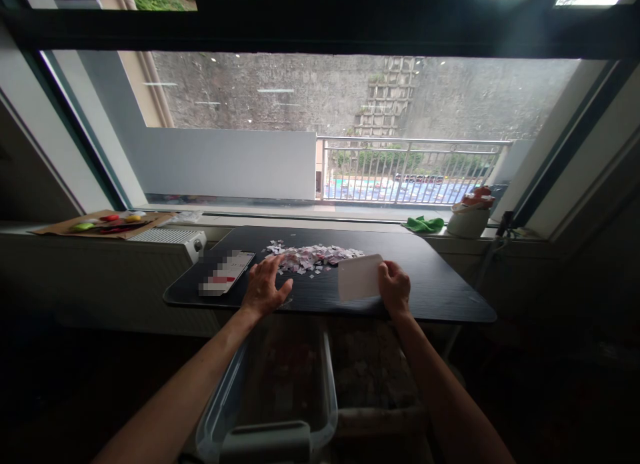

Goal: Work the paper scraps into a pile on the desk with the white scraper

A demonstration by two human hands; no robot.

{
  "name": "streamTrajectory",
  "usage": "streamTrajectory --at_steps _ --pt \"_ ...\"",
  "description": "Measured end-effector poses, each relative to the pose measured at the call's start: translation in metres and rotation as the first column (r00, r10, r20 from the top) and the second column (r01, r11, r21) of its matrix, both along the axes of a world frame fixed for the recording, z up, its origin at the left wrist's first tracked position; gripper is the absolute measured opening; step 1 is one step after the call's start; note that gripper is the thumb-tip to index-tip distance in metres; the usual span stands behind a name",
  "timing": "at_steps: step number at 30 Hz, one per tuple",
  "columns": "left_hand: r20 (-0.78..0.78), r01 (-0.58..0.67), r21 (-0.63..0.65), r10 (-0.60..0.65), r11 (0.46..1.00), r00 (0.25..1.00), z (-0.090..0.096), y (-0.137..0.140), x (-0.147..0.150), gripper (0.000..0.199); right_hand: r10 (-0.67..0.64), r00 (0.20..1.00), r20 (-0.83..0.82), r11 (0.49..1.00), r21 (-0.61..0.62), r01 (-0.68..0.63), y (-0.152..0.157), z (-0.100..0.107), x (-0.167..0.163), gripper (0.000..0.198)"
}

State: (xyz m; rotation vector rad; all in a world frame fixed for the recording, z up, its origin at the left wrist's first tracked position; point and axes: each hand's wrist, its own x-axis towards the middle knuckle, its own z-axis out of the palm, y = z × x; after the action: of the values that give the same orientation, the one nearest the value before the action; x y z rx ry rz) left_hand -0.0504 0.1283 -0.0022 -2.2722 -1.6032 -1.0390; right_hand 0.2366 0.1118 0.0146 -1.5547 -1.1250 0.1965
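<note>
A heap of small white paper pieces (317, 256), some with pinkish marks, lies on the dark table (430, 277). My left hand (265, 287) hovers over or rests on the table at the heap's near left side, fingers apart, with nothing held. My right hand (395, 287) grips the right edge of a flat white card (359, 279), which is tilted up beside the heap's right end. Close to my left hand lies a phone-like flat object (227, 274), its face partly blurred out.
Below the table's front edge stands a clear plastic bin (330, 384), with another container (375, 421) in shadow on its right. A radiator (165, 241) is at left. On the sill are a green cloth (424, 225), a white pot (469, 222) and a cardboard sheet (60, 228) with colored items.
</note>
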Motion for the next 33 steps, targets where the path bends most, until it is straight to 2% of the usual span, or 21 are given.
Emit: streamTrajectory --at_steps 3,5,9,12,15,19,24,29,33 --pt "0.018 -0.003 0.004 0.003 1.0 1.0 -0.001 0.001 0.0 0.054 0.047 0.998 -0.034 0.998 -0.039 -0.048 0.002 -0.002 0.003 0.032" --pt "0.046 -0.016 -0.012 0.017 1.0 0.999 -0.001 0.003 -0.001 0.053 0.069 0.99 -0.12 0.997 -0.028 -0.073 0.005 -0.005 0.006 0.03" --pt "0.112 -0.049 -0.038 0.053 0.998 0.992 -0.004 0.007 -0.003 0.048 0.098 0.925 -0.367 0.993 0.099 -0.066 0.012 -0.011 0.011 0.033" --pt "0.079 -0.065 -0.042 0.068 0.997 0.995 -0.003 0.007 -0.003 0.04 0.186 0.88 -0.437 0.977 0.176 -0.119 0.016 -0.014 0.012 0.042" --pt "-0.09 -0.027 -0.042 0.023 0.999 0.996 0.003 0.003 -0.001 0.033 0.289 0.874 -0.39 0.955 0.183 -0.234 0.016 -0.015 0.01 0.043" --pt "-0.251 0.004 -0.063 -0.02 0.998 0.968 0.013 0.001 0.001 0.027 0.334 0.897 -0.288 0.941 0.145 -0.304 0.017 -0.013 0.002 0.038" --pt "-0.15 -0.082 -0.124 0.063 0.989 0.987 0.007 0.002 0.001 0.024 0.428 0.888 -0.17 0.903 0.124 -0.411 0.026 -0.009 -0.014 0.037" --pt "-0.072 -0.098 -0.053 0.094 0.994 0.993 -0.001 -0.001 0.002 0.021 0.367 0.93 0.002 0.929 0.039 -0.367 0.023 -0.007 -0.028 0.022" --pt "-0.031 -0.091 -0.012 0.091 0.996 0.995 -0.001 0.0 0.002 0.02 0.316 0.949 0.022 0.948 0.026 -0.316 0.015 -0.007 -0.029 0.019"
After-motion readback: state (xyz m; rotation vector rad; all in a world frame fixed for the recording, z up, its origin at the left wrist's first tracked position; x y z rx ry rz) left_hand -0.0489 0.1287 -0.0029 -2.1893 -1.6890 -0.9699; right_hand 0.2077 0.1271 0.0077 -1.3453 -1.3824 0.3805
